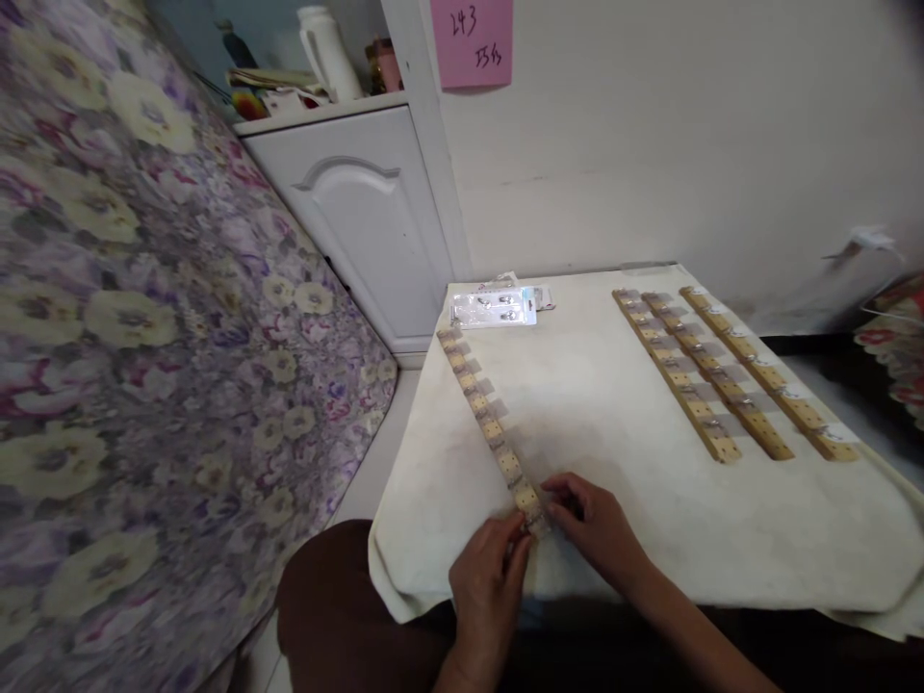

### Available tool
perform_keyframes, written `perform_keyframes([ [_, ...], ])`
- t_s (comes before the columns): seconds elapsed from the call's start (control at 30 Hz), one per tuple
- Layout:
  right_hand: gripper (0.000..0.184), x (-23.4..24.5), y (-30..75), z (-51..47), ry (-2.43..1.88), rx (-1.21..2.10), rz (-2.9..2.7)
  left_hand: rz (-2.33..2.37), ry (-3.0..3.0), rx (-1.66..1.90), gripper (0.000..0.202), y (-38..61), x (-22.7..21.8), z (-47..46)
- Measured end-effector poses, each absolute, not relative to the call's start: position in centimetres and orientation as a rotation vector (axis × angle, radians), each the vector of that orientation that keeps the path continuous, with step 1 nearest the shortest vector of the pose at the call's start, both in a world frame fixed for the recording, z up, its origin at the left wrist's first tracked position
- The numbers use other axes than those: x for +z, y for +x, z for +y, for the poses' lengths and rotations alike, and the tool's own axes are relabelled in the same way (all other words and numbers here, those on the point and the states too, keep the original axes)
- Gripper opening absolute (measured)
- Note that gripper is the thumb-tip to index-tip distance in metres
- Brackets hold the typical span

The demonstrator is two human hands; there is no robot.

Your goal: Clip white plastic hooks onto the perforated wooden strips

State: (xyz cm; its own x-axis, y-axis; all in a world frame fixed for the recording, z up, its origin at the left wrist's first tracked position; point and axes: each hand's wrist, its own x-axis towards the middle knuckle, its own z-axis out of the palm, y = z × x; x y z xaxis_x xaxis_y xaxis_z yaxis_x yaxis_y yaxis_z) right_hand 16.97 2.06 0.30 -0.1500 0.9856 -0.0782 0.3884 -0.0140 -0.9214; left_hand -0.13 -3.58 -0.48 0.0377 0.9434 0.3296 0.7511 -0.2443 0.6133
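Observation:
A long wooden strip [507,465] with small drilled holes lies slantwise on the cloth-covered table. Along it sit several small metal pieces, with clear plastic flaps sticking out to its right. At the strip's near end, my left hand [487,568] pinches it between thumb and forefinger; the fingertips partly hide what they grip. My right hand [596,525] is just right of that same end, fingers curled, thumb and forefinger at the edge of a clear plastic flap [543,523]. How firmly they hold the flap is too small to make out.
Three similar wooden strips [682,385] with flaps lie side by side on the table's right. Clear blister packs [495,306] are at the back left corner. A floral curtain [144,337] hangs left, before a white cabinet [361,221]. A pink note [473,43] is on the wall.

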Motion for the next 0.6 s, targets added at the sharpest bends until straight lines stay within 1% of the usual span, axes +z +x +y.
perform_keyframes([
  [0.27, 0.024, 0.4, 16.9, 2.1, -1.488, 1.139, -1.641, 1.696, 2.011, 1.022, 0.021, 0.1, 0.1, -3.5],
  [0.6, 0.020, 0.3, 16.7, 2.5, -1.530, 1.166, -1.649, 1.685, 1.912, 1.021, 0.018, 0.2, 0.6, -3.4],
])
